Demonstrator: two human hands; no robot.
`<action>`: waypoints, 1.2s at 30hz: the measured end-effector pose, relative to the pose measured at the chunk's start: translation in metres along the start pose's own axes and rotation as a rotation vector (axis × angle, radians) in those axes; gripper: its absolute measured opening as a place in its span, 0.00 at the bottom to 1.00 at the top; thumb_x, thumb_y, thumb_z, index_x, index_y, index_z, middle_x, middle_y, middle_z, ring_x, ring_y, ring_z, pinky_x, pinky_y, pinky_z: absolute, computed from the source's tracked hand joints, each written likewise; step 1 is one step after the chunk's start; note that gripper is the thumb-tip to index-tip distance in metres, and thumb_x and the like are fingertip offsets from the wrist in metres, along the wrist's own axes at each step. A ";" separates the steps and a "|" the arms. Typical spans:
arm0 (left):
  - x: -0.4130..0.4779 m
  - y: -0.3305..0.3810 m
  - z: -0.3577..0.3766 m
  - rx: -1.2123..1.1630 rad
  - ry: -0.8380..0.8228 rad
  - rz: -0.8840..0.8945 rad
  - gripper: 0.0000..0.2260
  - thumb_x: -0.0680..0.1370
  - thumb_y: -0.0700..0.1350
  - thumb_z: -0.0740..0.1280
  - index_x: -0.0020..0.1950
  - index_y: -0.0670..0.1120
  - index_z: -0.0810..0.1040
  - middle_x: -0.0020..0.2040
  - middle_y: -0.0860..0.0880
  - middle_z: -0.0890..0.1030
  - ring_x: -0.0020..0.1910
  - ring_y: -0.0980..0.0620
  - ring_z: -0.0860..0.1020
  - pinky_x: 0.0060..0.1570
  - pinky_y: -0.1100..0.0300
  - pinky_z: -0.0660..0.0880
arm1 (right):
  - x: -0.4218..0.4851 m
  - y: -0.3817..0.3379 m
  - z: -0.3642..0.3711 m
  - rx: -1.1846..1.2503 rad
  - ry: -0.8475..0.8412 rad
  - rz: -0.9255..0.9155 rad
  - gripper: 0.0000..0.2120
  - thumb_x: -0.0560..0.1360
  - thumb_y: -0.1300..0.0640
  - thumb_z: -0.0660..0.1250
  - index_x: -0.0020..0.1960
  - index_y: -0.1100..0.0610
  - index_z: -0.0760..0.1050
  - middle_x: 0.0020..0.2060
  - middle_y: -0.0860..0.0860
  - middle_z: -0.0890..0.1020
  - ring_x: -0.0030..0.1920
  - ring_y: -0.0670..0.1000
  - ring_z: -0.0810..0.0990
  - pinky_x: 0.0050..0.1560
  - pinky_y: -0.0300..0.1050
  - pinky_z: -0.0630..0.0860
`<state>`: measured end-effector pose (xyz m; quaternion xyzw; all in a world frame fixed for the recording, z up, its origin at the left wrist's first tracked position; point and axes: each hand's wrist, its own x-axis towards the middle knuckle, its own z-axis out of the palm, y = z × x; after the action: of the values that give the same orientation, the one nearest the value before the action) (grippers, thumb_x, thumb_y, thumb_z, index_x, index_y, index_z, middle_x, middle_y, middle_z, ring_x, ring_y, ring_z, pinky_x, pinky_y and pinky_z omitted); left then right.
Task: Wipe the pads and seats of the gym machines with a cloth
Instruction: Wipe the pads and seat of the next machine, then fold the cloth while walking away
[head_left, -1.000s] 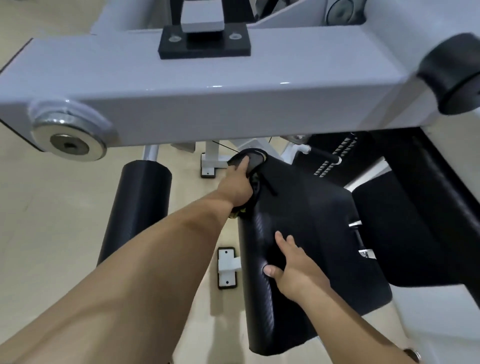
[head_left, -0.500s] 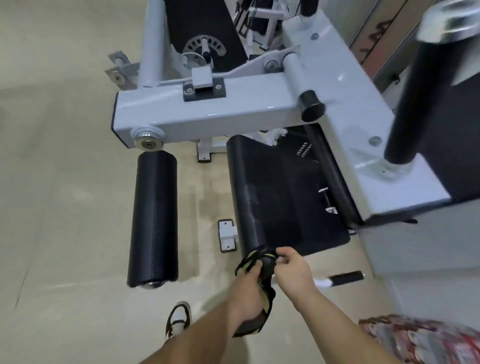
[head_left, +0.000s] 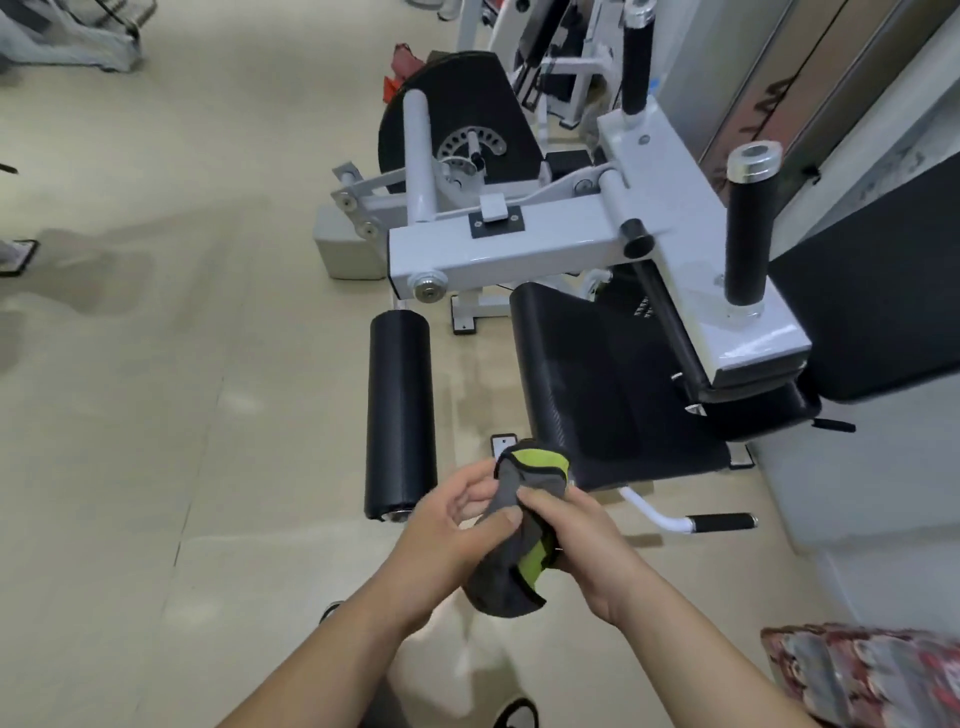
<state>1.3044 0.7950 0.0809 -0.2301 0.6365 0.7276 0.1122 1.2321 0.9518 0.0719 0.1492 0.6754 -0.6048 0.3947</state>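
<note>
The left hand (head_left: 457, 525) is curled around a grey cloth with a lime-green, black-edged trim (head_left: 519, 525), thumb pressed across its middle, while the right hand (head_left: 576, 540) closes on the same cloth from the other side, fingers wrapped over the lower fold. Both hold it bunched in mid-air, clear of any pad. It looks soft, light and limp, sagging below the palms, so it should fold or wad easily; gathering it into a flat wad in one palm would likely give the best wiping face, and the stitched trim offers a firmer edge to pinch. Just beyond the hands lies the black seat pad (head_left: 613, 395) of a leg machine, its rolled front edge nearest the cloth. To the left of the hands, apart from them, the black roller pad (head_left: 397, 415) hangs below the grey frame arm (head_left: 519, 249). Further off to the right stands an upright black foam grip (head_left: 748, 228), and beside it a broad back pad (head_left: 872, 312).
</note>
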 end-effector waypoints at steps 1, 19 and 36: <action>-0.005 0.003 -0.019 0.007 0.074 -0.011 0.22 0.77 0.47 0.76 0.69 0.58 0.76 0.61 0.58 0.83 0.60 0.62 0.81 0.54 0.66 0.79 | 0.001 -0.002 0.015 0.014 -0.001 -0.015 0.11 0.78 0.54 0.70 0.59 0.54 0.83 0.53 0.58 0.88 0.53 0.55 0.86 0.51 0.50 0.80; 0.066 0.140 -0.366 0.290 0.050 0.134 0.06 0.78 0.42 0.70 0.48 0.50 0.73 0.44 0.47 0.82 0.43 0.48 0.81 0.41 0.54 0.78 | 0.101 -0.113 0.340 0.214 0.058 -0.021 0.13 0.84 0.51 0.64 0.64 0.55 0.79 0.56 0.55 0.88 0.60 0.57 0.84 0.67 0.62 0.78; 0.265 0.277 -0.517 0.543 -0.071 0.287 0.09 0.77 0.49 0.75 0.52 0.52 0.76 0.44 0.50 0.83 0.40 0.50 0.82 0.39 0.54 0.79 | 0.263 -0.353 0.425 -0.305 -0.059 -0.508 0.05 0.81 0.51 0.69 0.52 0.52 0.77 0.45 0.51 0.84 0.45 0.46 0.82 0.47 0.46 0.79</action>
<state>1.0467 0.2098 0.1536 -0.0739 0.8295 0.5467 0.0876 0.9726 0.4031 0.1496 -0.1031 0.7624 -0.5798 0.2682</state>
